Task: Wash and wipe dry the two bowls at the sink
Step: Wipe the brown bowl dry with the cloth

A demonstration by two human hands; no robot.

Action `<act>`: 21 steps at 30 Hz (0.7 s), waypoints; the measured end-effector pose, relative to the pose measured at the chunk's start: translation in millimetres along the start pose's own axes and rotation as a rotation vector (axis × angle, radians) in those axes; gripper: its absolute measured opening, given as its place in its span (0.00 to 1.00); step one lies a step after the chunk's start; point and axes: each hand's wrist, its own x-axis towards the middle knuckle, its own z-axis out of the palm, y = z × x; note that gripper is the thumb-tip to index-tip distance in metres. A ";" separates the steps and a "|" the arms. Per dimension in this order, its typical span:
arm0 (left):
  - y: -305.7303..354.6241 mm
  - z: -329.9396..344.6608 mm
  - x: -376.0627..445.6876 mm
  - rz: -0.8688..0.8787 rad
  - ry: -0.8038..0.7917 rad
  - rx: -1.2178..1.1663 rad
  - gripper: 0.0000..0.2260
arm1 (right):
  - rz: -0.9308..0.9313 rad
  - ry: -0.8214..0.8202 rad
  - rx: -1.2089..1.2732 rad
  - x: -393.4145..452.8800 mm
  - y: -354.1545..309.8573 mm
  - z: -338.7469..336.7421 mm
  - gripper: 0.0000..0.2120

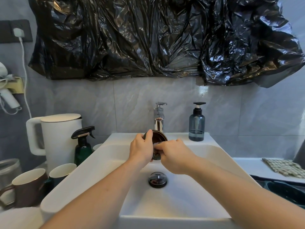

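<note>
A small dark bowl [158, 138], brown inside with a green outside, is held tilted on its side over the white sink [189, 195], just under the chrome tap [158, 125]. My left hand [142, 148] grips its left rim, thumb over the top edge. My right hand [175, 156] is curled at the bowl's opening, fingers pressing something small and pale, partly hidden, against the inside. A second dark green bowl [283, 190] sits at the right edge, only partly in view.
A blue soap dispenser [196, 124] stands on the sink's back ledge, a clear pump bottle [159, 111] behind the tap. At left stand a white kettle [57, 136], a green spray bottle [83, 146] and mugs [28, 185]. A checked cloth [283, 167] lies right. The drain plug [157, 179] sits mid-basin.
</note>
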 end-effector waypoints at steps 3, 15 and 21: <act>-0.6 -4.6 0.3 -0.026 0.007 -0.023 0.22 | -0.058 0.002 0.167 -2.4 3.0 4.1 0.22; 1.1 6.6 0.8 -0.039 -0.073 -0.163 0.23 | 0.023 -0.049 0.074 -6.4 2.6 4.2 0.41; 3.4 5.9 -1.3 0.040 0.046 -0.067 0.19 | 0.023 0.117 -0.122 0.9 -3.8 10.9 0.25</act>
